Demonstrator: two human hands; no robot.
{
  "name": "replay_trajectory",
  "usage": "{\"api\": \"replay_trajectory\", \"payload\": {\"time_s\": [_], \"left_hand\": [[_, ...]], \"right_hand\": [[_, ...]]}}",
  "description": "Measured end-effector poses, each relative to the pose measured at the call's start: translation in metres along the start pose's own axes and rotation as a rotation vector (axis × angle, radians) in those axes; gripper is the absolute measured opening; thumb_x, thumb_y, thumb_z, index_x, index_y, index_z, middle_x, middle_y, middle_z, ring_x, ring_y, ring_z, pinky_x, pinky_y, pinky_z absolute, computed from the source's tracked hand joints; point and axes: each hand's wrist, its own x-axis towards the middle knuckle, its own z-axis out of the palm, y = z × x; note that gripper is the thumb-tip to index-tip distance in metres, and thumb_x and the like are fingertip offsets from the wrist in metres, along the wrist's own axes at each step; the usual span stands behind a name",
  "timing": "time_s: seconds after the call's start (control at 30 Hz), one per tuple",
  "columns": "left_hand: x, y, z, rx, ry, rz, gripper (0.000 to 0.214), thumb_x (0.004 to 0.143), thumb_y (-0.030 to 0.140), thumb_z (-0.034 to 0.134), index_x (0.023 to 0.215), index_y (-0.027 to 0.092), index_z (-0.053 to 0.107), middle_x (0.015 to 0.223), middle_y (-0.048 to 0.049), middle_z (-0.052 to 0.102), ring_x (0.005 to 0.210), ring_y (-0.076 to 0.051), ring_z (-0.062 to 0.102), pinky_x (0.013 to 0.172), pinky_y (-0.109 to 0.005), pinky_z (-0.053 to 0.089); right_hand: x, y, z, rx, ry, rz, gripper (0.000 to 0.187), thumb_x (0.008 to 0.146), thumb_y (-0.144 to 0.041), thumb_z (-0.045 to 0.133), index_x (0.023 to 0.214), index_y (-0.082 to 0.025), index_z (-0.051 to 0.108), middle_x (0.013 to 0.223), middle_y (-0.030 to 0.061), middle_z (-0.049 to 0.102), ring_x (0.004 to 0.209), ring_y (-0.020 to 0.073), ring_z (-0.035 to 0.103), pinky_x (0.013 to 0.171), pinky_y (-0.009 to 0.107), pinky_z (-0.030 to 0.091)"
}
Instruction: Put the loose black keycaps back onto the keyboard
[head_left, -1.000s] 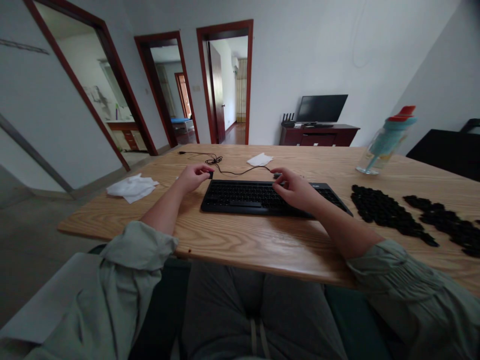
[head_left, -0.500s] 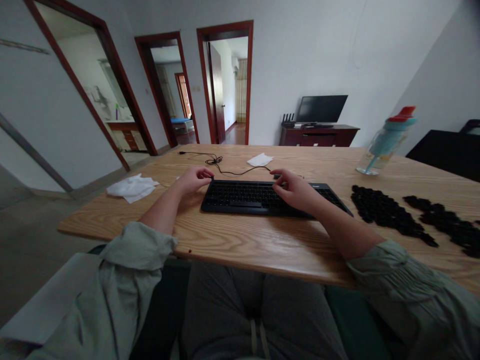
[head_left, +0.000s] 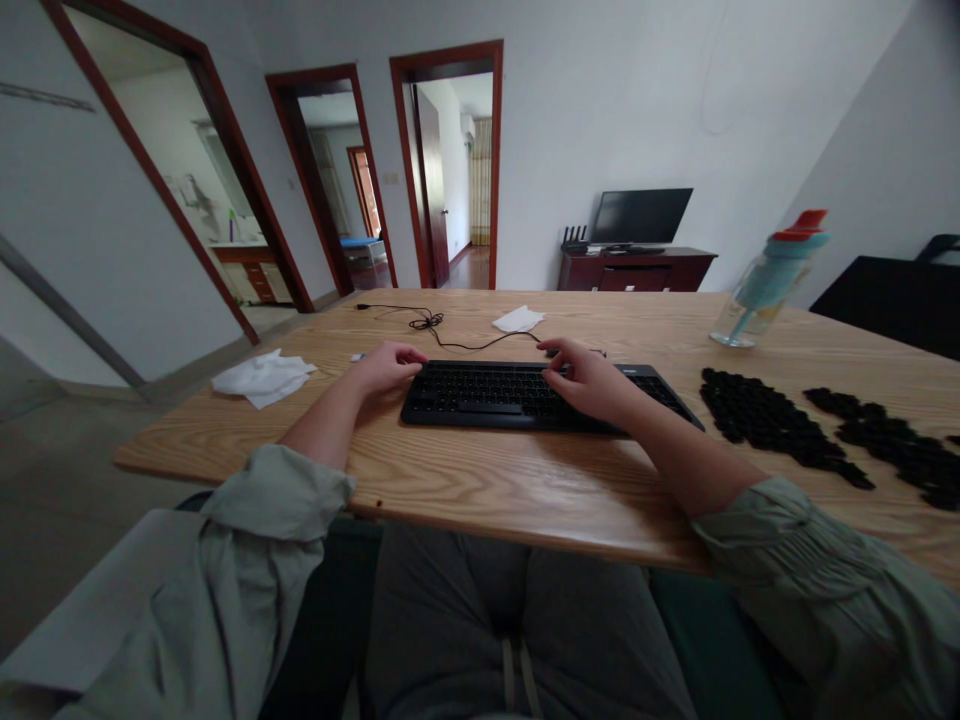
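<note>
A black keyboard [head_left: 480, 394] lies flat on the wooden table in front of me. My left hand [head_left: 391, 366] is at its far left corner, fingers closed together on the edge. Over the right half of the keys hovers my right hand [head_left: 585, 380], its index finger stretched forward and its thumb held apart below; I see nothing held between them. Part of the keyboard is hidden under this hand and forearm. A thin black cable [head_left: 480, 347] runs behind the keyboard, with a small coil [head_left: 426, 321] to the left.
Crumpled white tissue [head_left: 264, 377] lies at the left, another white tissue [head_left: 519, 319] behind the keyboard. To the right are piles of small black pieces [head_left: 780, 425] and a water bottle [head_left: 765, 285] with a red lid. The table's front edge [head_left: 517, 540] is near my lap.
My left hand has shifted slightly at the keyboard's corner, its fingertips a little lower. The right hand keeps nearly the same place. The whole view has moved slightly.
</note>
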Motion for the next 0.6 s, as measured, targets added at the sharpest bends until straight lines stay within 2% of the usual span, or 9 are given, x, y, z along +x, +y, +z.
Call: {"api": "replay_trajectory", "payload": {"time_s": [0.13,0.23,0.33,0.43,0.5,0.6], "left_hand": [[-0.001,0.013,0.003,-0.021,0.082,0.062,0.032,0.070,0.036,0.067,0.093,0.016,0.076,0.077,-0.0037,0.072,0.070,-0.017,0.061,0.065,-0.028,0.047],[-0.005,0.045,0.019,-0.088,0.201,0.169,0.030,0.073,0.033,0.066,0.097,0.015,0.075,0.074,-0.0024,0.069,0.063,-0.013,0.054,0.059,-0.025,0.042],[-0.011,0.093,0.046,-0.180,0.179,0.313,0.025,0.078,0.030,0.065,0.096,0.015,0.075,0.076,-0.0024,0.069,0.059,-0.011,0.050,0.056,-0.024,0.040],[-0.013,0.134,0.073,-0.249,0.108,0.528,0.018,0.082,0.026,0.065,0.094,0.016,0.073,0.084,-0.0035,0.070,0.067,-0.011,0.056,0.061,-0.024,0.044],[-0.012,0.152,0.088,-0.282,0.116,0.630,0.014,0.084,0.025,0.066,0.092,0.016,0.071,0.088,-0.0043,0.070,0.071,-0.011,0.058,0.063,-0.023,0.046],[-0.010,0.167,0.103,-0.309,0.108,0.700,0.011,0.085,0.025,0.068,0.092,0.016,0.070,0.091,-0.0049,0.070,0.071,-0.011,0.059,0.063,-0.023,0.046]], "right_hand": [[0.002,-0.002,-0.006,0.095,0.042,0.028,0.044,0.087,-0.028,0.058,0.129,-0.018,0.057,0.089,0.0050,0.069,0.061,0.0143,0.055,0.062,0.030,0.045],[0.005,-0.010,-0.012,0.193,0.099,0.064,0.036,0.088,-0.033,0.059,0.120,-0.017,0.063,0.088,0.0065,0.071,0.063,0.0150,0.057,0.060,0.030,0.046],[0.004,-0.023,-0.018,0.267,0.088,0.022,0.031,0.090,-0.040,0.058,0.110,-0.018,0.069,0.095,0.0091,0.073,0.075,0.0175,0.062,0.065,0.031,0.049],[-0.005,-0.037,-0.027,0.298,0.018,-0.066,0.034,0.090,-0.045,0.059,0.108,-0.019,0.072,0.095,0.0082,0.073,0.076,0.0173,0.061,0.064,0.030,0.048],[-0.015,-0.041,-0.036,0.296,0.006,-0.088,0.037,0.090,-0.047,0.059,0.107,-0.018,0.073,0.087,0.0068,0.072,0.069,0.0155,0.058,0.059,0.029,0.045],[-0.032,-0.039,-0.051,0.256,0.004,-0.064,0.040,0.088,-0.048,0.061,0.109,-0.016,0.073,0.077,0.0043,0.069,0.060,0.0127,0.052,0.052,0.027,0.039]]}}
